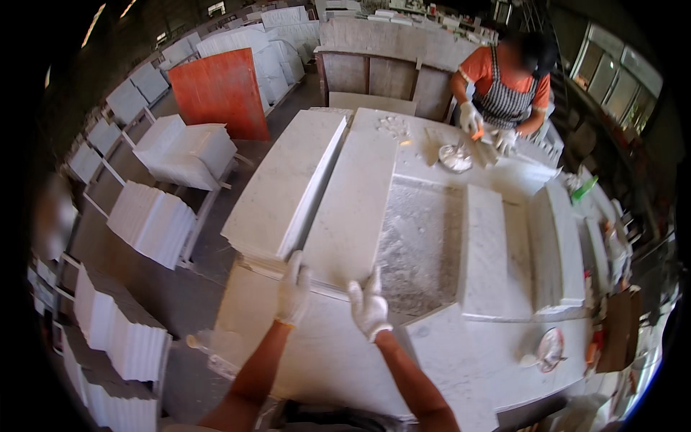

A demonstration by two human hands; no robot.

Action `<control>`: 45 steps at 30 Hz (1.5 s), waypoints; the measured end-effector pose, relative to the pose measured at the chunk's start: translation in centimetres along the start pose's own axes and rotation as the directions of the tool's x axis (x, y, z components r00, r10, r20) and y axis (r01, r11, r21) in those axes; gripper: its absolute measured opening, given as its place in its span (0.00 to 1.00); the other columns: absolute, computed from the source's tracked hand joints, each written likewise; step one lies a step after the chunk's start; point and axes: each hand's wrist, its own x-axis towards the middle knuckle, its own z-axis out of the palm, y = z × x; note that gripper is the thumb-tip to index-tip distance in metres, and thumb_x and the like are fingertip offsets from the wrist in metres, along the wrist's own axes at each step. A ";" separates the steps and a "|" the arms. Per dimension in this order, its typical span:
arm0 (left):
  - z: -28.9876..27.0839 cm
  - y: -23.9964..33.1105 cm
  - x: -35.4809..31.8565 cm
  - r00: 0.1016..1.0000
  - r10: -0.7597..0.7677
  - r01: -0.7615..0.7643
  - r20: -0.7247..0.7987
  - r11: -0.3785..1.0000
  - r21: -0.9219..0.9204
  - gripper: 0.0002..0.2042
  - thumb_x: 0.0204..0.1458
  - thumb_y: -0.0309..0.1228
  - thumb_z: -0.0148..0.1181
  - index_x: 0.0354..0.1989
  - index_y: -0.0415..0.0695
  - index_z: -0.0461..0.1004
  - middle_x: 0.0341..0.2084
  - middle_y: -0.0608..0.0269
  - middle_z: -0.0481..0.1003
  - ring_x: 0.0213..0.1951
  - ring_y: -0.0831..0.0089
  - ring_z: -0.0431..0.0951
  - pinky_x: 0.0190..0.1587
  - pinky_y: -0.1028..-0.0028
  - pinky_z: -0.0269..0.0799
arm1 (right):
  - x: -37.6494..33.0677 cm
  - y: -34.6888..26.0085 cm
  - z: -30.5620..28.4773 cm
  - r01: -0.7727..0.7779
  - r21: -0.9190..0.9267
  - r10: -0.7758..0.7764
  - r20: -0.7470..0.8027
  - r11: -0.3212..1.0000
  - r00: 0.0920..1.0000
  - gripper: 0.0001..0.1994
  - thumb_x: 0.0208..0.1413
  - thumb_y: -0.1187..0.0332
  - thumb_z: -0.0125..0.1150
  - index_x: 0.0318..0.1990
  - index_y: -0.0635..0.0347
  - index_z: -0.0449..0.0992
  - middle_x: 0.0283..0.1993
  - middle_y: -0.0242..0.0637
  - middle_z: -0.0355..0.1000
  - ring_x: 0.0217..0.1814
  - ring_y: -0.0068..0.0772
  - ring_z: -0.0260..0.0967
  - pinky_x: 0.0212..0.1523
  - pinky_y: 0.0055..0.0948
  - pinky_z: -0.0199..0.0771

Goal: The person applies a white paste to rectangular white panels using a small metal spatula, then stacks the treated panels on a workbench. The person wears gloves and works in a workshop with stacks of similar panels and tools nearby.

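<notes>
Both of my hands wear white knit gloves and are at the near end of a long pale stone slab (353,194). My left hand (293,294) is at the slab's near left corner, fingers stretched forward into the gap beside a neighbouring stack of slabs (288,187). At the near right corner is my right hand (370,305), its fingers apart and pointing forward. Neither hand is visibly wrapped around the slab; whether the fingertips press on its edges I cannot tell. Right of the slab lies a dusty grey recessed patch (421,241).
A co-worker (504,93) in a checked apron and white gloves works at the table's far right. A bowl of white paste (455,158) is near them; another bowl (551,348) sits near right. More slabs (482,252) lie right; racked stacks (151,223) and a red panel (219,93) stand left.
</notes>
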 end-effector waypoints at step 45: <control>11.2 11.6 -36.3 0.170 -0.304 0.723 0.937 0.685 0.091 0.18 0.59 0.40 0.63 0.46 0.35 0.80 0.40 0.59 0.81 0.44 0.72 0.77 0.51 0.72 0.71 | -32.4 14.4 -24.9 -0.461 -0.287 0.369 -0.320 0.840 0.872 0.14 0.57 0.60 0.64 0.46 0.56 0.82 0.45 0.48 0.77 0.46 0.54 0.75 0.48 0.43 0.75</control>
